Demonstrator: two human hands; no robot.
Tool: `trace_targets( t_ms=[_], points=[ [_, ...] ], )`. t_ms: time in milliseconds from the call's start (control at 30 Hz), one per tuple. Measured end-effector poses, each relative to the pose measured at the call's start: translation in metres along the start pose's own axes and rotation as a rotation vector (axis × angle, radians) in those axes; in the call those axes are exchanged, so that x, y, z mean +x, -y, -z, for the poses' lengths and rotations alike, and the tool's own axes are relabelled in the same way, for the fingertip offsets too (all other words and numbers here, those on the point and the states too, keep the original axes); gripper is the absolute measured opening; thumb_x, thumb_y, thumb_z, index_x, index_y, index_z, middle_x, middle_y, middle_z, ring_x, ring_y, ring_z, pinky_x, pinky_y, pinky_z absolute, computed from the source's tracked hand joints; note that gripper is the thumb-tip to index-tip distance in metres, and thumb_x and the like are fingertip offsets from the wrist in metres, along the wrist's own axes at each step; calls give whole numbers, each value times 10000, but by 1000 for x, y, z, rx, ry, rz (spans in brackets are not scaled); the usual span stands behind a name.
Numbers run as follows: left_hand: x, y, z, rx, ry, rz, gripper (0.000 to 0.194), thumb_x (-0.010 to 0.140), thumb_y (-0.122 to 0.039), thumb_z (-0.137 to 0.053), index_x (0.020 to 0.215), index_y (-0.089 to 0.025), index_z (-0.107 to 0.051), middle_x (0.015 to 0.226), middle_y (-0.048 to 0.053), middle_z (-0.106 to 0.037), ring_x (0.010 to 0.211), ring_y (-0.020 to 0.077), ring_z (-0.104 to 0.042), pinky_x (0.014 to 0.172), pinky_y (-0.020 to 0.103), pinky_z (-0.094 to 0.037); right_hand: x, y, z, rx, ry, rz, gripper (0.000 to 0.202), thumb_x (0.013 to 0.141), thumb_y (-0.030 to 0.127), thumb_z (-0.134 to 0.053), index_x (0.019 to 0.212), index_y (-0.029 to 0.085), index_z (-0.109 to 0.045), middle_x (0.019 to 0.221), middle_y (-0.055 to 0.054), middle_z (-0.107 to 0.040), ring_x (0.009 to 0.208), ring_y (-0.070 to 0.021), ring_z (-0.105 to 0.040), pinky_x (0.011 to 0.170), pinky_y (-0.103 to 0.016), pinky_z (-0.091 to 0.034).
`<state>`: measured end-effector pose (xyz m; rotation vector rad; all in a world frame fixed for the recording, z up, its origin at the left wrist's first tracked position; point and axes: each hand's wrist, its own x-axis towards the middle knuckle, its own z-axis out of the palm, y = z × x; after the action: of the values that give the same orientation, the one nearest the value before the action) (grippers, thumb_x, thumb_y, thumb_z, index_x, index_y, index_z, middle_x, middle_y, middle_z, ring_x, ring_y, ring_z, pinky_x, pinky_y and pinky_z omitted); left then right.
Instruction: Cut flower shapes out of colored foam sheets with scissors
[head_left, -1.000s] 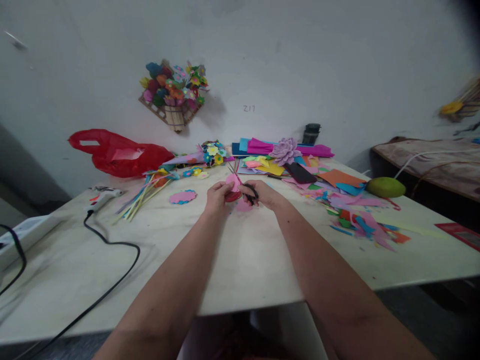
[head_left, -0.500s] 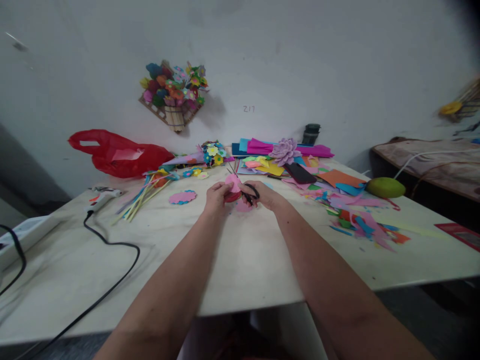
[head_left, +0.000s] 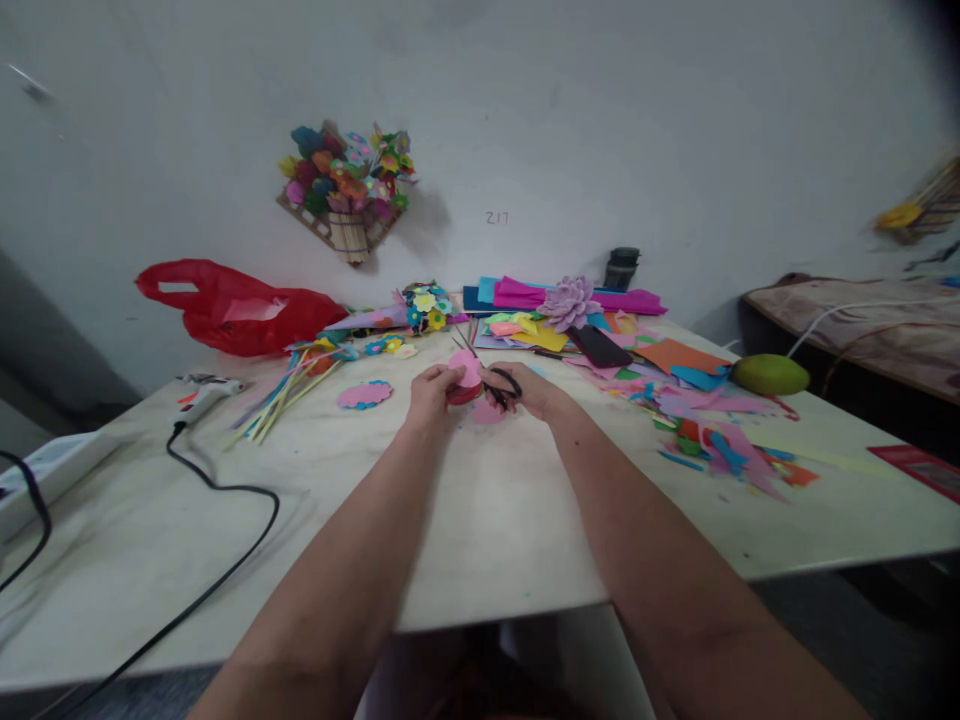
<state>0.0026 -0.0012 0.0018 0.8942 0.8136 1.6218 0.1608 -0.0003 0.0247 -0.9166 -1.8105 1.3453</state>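
My left hand (head_left: 433, 392) pinches a round piece of pink craft sheet (head_left: 466, 370), with a red round thing (head_left: 463, 395) under it that I cannot make out fully. In my right hand (head_left: 529, 390) are black-handled scissors (head_left: 507, 384), fingers in the loops. Their blades point up and away, parted, beside the pink piece's right edge. Below the hands a pink piece (head_left: 489, 410) lies on the table. To the left rests a scalloped pink disc with blue edging (head_left: 365, 395).
A glue gun (head_left: 204, 400) with a black cord lies left, before a red plastic bag (head_left: 247, 310) and thin stems (head_left: 289, 395). Coloured sheets (head_left: 551, 335), a phone (head_left: 600, 347), a purple flower (head_left: 570, 303), scraps (head_left: 735, 450) and a green fruit (head_left: 771, 374) lie right.
The scissors have turned slightly and their handles have opened a little wider. The hands stay in nearly the same place.
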Motion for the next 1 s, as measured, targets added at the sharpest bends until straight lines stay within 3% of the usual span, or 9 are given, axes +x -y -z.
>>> trace_targets(
  t_ms=[333,500,767,867,1000],
  points=[
    [2,0,1,33,-33,2,262,476,-197,-784,519,-151,-530,492,-8,-536,485,109,-525,487,250,-448,4,-7,4,-1,-15,25,348,798,484,-617,708,161,-526,539,17,-571,394,-65,-484,319,-180,-264],
    [3,1,4,120,-10,-2,285,466,-233,-817,531,-144,-555,495,2,-559,476,105,-523,486,241,-442,7,-11,7,35,-94,18,323,751,446,-679,712,151,-554,549,8,-593,404,-68,-499,318,-177,-262],
    [1,0,7,221,176,104,313,425,-280,-854,544,-123,-611,559,44,-623,544,148,-592,587,293,-497,8,-7,17,143,-356,-3,341,621,330,-786,838,155,-590,604,3,-632,455,-74,-531,360,-165,-267],
    [-1,0,8,243,246,133,306,417,-268,-860,522,-123,-612,571,45,-628,538,136,-580,579,273,-474,8,-6,18,169,-359,32,370,592,284,-788,875,163,-584,595,27,-620,476,-77,-532,397,-169,-290],
    [-2,2,8,272,304,172,275,432,-249,-850,509,-127,-616,553,33,-610,512,120,-549,533,250,-422,8,-3,12,207,-268,55,377,568,226,-770,884,162,-574,570,62,-582,512,-84,-544,501,-189,-383]
  ],
)
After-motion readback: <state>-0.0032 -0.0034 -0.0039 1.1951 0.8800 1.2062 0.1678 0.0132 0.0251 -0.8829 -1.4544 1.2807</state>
